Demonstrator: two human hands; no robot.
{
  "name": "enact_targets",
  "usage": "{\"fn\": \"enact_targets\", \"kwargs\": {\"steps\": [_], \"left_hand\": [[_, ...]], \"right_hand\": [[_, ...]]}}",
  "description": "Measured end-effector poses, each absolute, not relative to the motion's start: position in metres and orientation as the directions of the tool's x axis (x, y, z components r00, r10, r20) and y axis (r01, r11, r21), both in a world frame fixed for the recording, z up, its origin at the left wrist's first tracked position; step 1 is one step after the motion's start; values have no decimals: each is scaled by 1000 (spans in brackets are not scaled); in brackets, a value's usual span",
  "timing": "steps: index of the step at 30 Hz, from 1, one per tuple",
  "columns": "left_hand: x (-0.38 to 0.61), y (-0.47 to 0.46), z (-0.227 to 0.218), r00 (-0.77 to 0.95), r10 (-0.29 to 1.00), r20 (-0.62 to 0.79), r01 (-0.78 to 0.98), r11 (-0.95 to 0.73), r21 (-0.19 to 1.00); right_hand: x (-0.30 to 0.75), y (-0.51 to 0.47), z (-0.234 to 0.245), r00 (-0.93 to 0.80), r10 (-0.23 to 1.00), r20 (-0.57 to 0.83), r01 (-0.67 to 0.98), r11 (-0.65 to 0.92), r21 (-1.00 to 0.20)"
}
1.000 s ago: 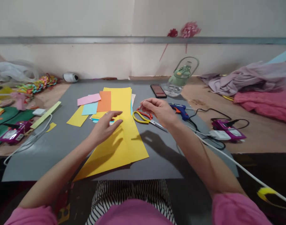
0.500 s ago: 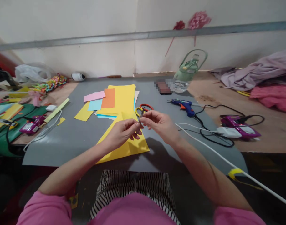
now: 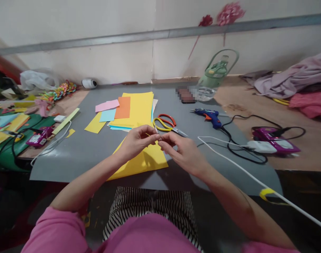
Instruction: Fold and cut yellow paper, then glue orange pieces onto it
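Yellow paper [image 3: 156,160] nr L hand [image 3: 136,142] & R hand [image 3: 185,154], both pinched on tiny sliver [image 3: 156,129].

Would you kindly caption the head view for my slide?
Left hand and right hand close together over yellow paper, scissors and glue gun nearby.

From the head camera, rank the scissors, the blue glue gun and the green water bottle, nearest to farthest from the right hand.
From the right hand:
1. Scissors: just beyond the hand, handles toward its left.
2. Blue glue gun: beyond the hand, to its right.
3. Green water bottle: farthest back, behind the glue gun.
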State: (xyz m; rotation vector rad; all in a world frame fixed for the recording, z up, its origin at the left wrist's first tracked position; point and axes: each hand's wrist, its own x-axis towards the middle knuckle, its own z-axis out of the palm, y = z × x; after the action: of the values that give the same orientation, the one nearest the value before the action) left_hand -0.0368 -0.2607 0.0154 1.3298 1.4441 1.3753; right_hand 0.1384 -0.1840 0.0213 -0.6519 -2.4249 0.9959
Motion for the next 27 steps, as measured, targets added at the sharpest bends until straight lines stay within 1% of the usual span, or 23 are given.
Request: {"fn": "enact_targets", "kwargs": {"steps": [4, 8, 10, 13, 17, 22, 25, 27], "left_hand": [[-37, -263, 15, -211, 972, 100, 197, -58, 979], [-36, -264, 12, -232, 968, 98, 230, -44, 972], [-36, -264, 11, -252, 962, 106, 250, -41, 967], [-37, -263, 11, -256, 960, 110, 250, -44, 967], [-38, -263, 12, -232, 968, 96, 217, -45, 975], [-38, -265, 14, -237, 968, 86, 200, -38, 979], [-38, -265, 15, -239, 968, 71, 179, -28, 984], [-39, -265, 15, -234, 970, 71, 146, -37, 989]], "right_hand": [[140, -184, 17, -820, 540, 189, 248, 633, -734], [137, -190, 11, -770, 570, 288, 302, 722, -623], [135, -193, 10, -748, 588, 308, 322, 727, -606], [133, -194, 10, -754, 597, 273, 293, 678, -674], [134, -192, 11, -777, 601, 188, 249, 567, -785], [137, -189, 7, -726, 660, 195, 241, 509, -827], [138, -184, 5, -759, 638, 128, 147, 360, -921], [138, -183, 4, -786, 612, 91, 109, 282, -953]]}}
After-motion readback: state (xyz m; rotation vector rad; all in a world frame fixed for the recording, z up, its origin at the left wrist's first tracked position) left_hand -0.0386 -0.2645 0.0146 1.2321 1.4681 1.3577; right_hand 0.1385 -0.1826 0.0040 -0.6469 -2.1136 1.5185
